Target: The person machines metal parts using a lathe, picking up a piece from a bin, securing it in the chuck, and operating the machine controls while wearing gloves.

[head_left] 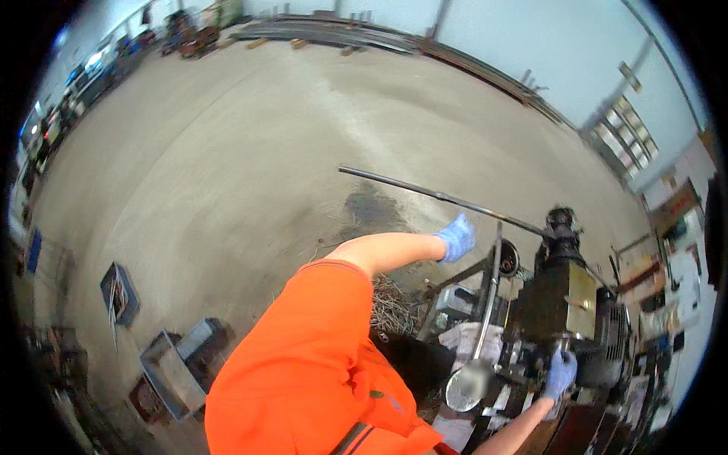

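Observation:
My left hand (457, 239), in a blue glove, is held out over the floor at the end of an orange-sleeved arm. Its fingers look curled in, just below a long metal bar (409, 186) and apart from it. That bar runs to the dark top of a machine (550, 299) with a yellowish side plate and a ribbed motor (610, 341). At the machine's lower end my right hand (561, 373), also gloved in blue, has its fingers closed against a small part. What they pinch is too small to make out.
A bright rod (489, 303) slopes down to a round pale disc (468, 387) beside the machine. A heap of metal scraps (394, 307) lies on the floor. Grey bins (171, 371) stand at lower left. Long metal stock (326, 32) lies along the far wall.

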`<state>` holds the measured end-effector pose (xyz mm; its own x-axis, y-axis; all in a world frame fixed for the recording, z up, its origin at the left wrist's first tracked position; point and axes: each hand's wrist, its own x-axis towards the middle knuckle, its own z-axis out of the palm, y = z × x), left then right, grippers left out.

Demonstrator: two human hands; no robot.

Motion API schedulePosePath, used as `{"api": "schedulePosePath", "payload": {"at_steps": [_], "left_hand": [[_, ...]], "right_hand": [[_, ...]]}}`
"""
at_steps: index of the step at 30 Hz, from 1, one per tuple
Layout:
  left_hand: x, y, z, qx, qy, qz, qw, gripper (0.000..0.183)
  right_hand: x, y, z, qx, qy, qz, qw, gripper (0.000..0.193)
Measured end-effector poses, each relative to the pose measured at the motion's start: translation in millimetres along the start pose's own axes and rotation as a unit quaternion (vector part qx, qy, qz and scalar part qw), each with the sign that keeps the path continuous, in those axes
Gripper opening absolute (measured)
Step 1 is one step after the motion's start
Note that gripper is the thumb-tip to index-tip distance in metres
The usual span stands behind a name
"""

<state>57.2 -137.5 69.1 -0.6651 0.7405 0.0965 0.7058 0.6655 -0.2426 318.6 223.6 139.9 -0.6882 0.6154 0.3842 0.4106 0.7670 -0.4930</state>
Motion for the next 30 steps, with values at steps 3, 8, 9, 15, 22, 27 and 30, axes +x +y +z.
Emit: {"api": "schedulePosePath", "payload": {"at_steps": [3, 8, 9, 15, 22, 27, 30], "left_hand": [[-37, 42, 40, -0.231, -0.164, 0.070, 0.957, 0.030], [-51, 75, 46, -0.199, -0.260, 0.077, 0.942, 0.035], [-40, 75, 24, -0.207, -0.268, 0.057, 0.939, 0.035], [35, 73, 114, -0.238, -0.154, -0.053, 0.958, 0.040], [72, 100, 175, -0.112, -0.242, 0.136, 0.954, 0.043], [126, 87, 223, 0.087, -0.214, 0.285, 0.930, 0.029], [111, 31, 292, 0.003, -0.002, 0.249, 0.969, 0.027]], "right_hand": [[-16, -68, -15, 0.079, -0.042, 0.005, 0.996, 0.039], [-85, -62, -85, 0.022, 0.088, -0.101, 0.991, 0.021], [-109, -55, -101, 0.016, 0.115, -0.085, 0.990, 0.021], [-237, -3, -187, -0.168, 0.118, 0.038, 0.978, 0.022], [-388, 28, -199, -0.131, 0.153, 0.310, 0.929, 0.017], [-416, 46, -202, -0.092, 0.166, 0.396, 0.898, 0.014], [-413, 114, -205, -0.099, 0.155, 0.398, 0.899, 0.019]]}}
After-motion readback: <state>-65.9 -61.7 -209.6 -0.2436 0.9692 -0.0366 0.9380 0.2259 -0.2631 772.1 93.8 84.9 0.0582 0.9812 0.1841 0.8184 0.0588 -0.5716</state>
